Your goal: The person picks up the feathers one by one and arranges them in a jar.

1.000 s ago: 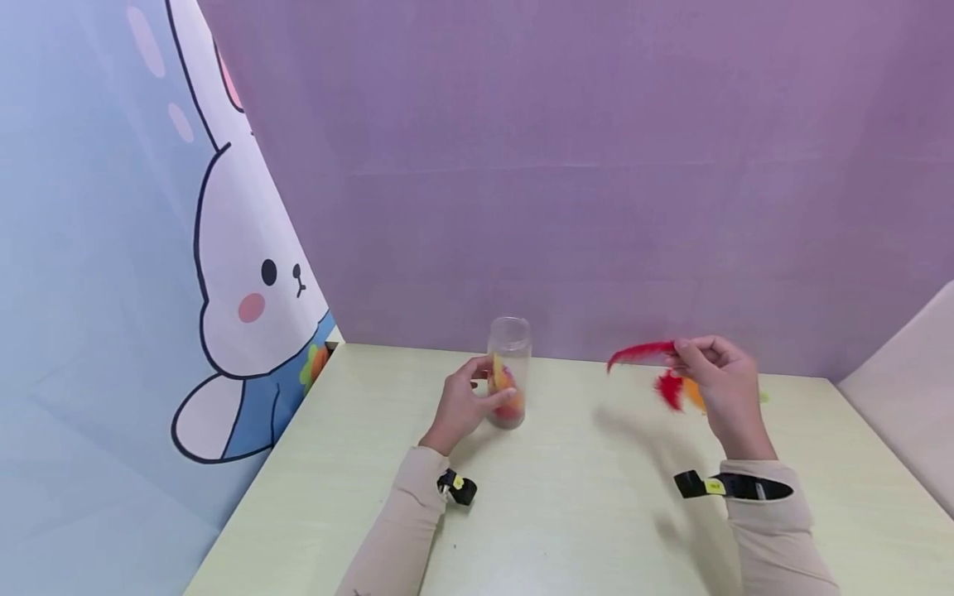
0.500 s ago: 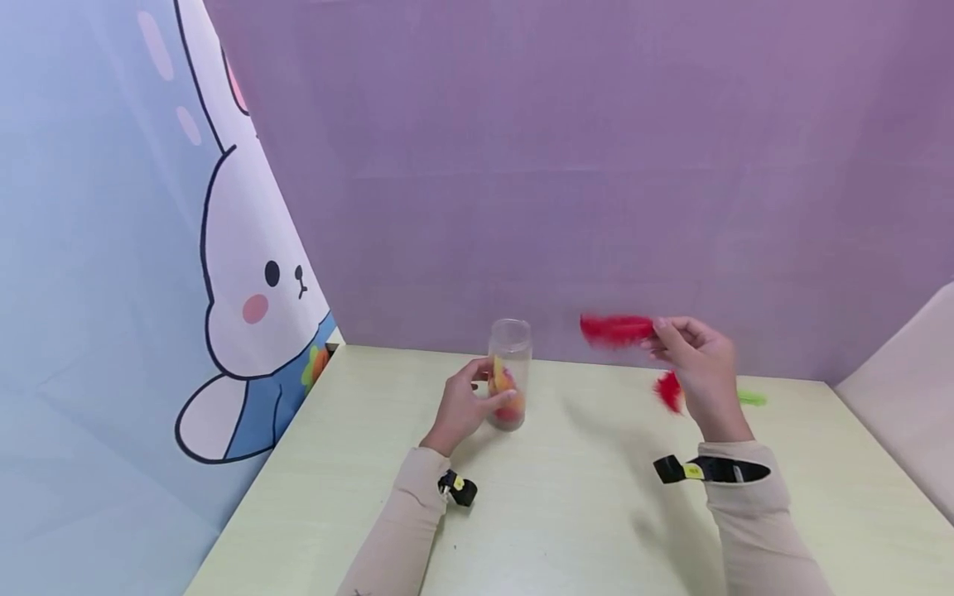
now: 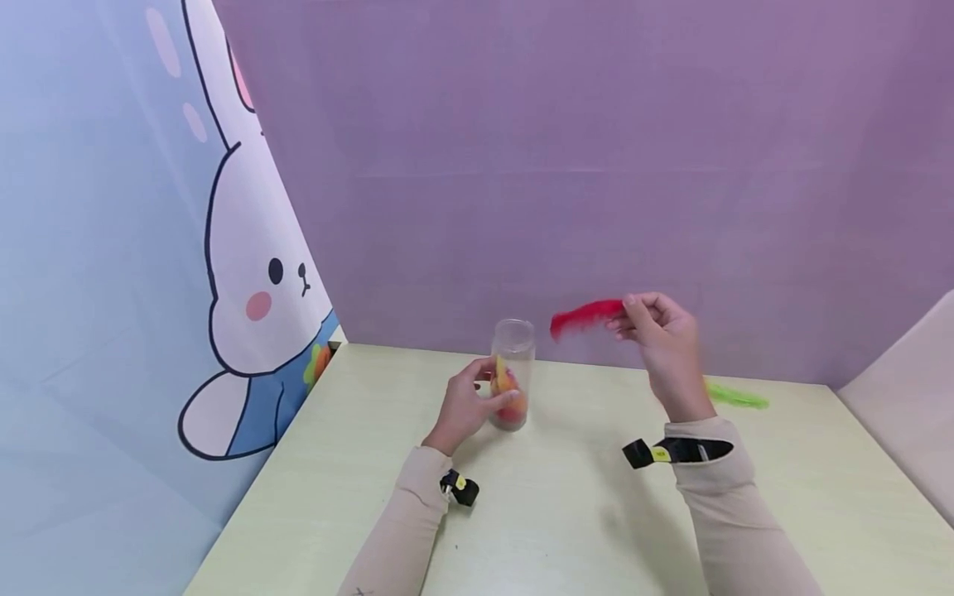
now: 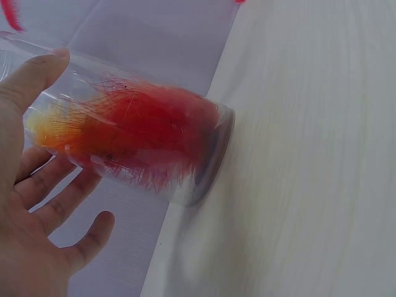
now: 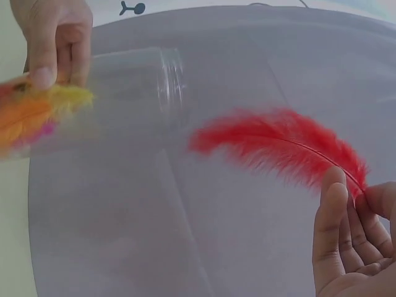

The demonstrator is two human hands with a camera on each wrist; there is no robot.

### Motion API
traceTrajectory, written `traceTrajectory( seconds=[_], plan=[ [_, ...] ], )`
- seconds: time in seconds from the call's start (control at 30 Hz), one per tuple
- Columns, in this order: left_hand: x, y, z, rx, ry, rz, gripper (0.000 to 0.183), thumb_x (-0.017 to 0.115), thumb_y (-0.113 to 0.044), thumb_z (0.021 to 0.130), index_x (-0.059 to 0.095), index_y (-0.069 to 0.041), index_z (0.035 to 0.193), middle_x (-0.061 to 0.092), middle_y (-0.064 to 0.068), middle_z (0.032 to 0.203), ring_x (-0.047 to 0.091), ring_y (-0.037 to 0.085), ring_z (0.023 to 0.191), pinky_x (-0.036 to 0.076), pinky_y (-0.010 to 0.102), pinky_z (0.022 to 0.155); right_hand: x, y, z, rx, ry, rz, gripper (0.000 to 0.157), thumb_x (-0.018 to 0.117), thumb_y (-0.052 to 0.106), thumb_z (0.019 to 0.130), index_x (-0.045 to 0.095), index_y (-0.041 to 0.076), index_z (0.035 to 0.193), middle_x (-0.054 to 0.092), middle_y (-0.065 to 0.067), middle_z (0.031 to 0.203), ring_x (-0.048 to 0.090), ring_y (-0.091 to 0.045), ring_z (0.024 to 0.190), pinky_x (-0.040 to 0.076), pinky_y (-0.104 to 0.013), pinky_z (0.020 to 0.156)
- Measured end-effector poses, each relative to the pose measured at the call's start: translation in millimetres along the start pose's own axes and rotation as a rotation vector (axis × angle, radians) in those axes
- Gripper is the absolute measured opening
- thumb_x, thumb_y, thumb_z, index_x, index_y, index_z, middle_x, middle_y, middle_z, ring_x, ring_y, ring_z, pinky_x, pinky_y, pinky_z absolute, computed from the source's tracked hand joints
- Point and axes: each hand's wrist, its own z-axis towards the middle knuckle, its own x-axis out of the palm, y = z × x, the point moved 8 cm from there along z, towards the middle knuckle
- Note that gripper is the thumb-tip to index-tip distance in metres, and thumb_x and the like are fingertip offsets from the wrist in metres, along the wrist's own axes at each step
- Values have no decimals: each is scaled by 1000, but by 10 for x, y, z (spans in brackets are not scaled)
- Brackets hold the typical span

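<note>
A clear open-topped jar (image 3: 514, 352) stands upright on the table, with red, orange, yellow and pink feathers (image 4: 136, 124) in its lower part. My left hand (image 3: 465, 407) holds the jar from the left side, thumb and fingers around its wall. In my right hand (image 3: 663, 352), thumb and fingertips pinch a red feather (image 3: 586, 315) by its quill end. The feather points left, raised above the table to the right of the jar's mouth. In the right wrist view the red feather (image 5: 278, 142) lies apart from the jar's rim.
A green feather (image 3: 738, 397) lies on the pale table (image 3: 551, 497), right of my right forearm. A purple backdrop (image 3: 596, 182) rises behind the table, a rabbit-print cloth (image 3: 253, 248) hangs at the left, and a white panel (image 3: 909, 397) stands at the right.
My right hand has moved left and up with the red feather, closer to the jar. It now covers the other red feather seen earlier on the table. My left hand stays on the jar.
</note>
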Motion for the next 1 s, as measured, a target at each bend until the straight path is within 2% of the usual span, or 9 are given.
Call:
traceTrajectory(
  seconds=[0.2, 0.43, 0.6, 0.77, 0.9, 1.0],
  plan=[
    [-2, -12, -3, 10, -1, 9, 61, 88, -39, 80, 64, -17, 132, 71, 0, 119, 63, 23, 113, 49, 49, 100, 143, 48, 46, -21, -17, 0, 23, 72, 24, 96, 64, 3, 99, 73, -1, 79, 73, -11, 71, 61, -22, 67],
    [0, -26, -6, 8, -2, -4, 62, 88, -38, 80, 64, -17, 132, 71, 1, 118, 63, 23, 113, 49, 50, 101, 317, 43, 97, -39, -12, -43, 20, 69, 23, 98, 65, 4, 100, 74, 0, 80, 73, -11, 70, 62, -23, 69],
    [3, -46, -7, 24, -7, -14, 62, 89, -37, 79, 64, -15, 132, 71, 2, 118, 64, 24, 112, 49, 52, 101, 422, -12, 122, -23, 14, -116, 18, 66, 19, 101, 64, 2, 102, 74, 4, 79, 72, -9, 69, 62, -23, 70],
    [8, -56, -8, 27, -8, -9, 62, 88, -36, 80, 64, -14, 132, 71, 3, 119, 64, 25, 112, 49, 53, 101, 499, -82, 131, 1, 38, -197, 26, 66, 21, 101, 63, -5, 107, 73, 6, 79, 72, -9, 70, 62, -22, 70],
    [14, -63, -3, 23, -6, -7, 63, 88, -36, 80, 63, -14, 133, 71, 3, 120, 63, 25, 113, 49, 52, 102, 555, -149, 153, 31, 68, -278, 32, 67, 25, 100, 64, -6, 108, 73, 1, 83, 72, -11, 72, 61, -23, 71],
    [16, -67, -1, 18, -4, -6, 63, 87, -37, 81, 63, -14, 134, 70, 3, 121, 63, 25, 114, 49, 51, 101, 597, -185, 180, 34, 82, -337, 30, 67, 24, 100, 67, -5, 106, 74, -6, 84, 71, -11, 70, 61, -22, 68]
  ],
)
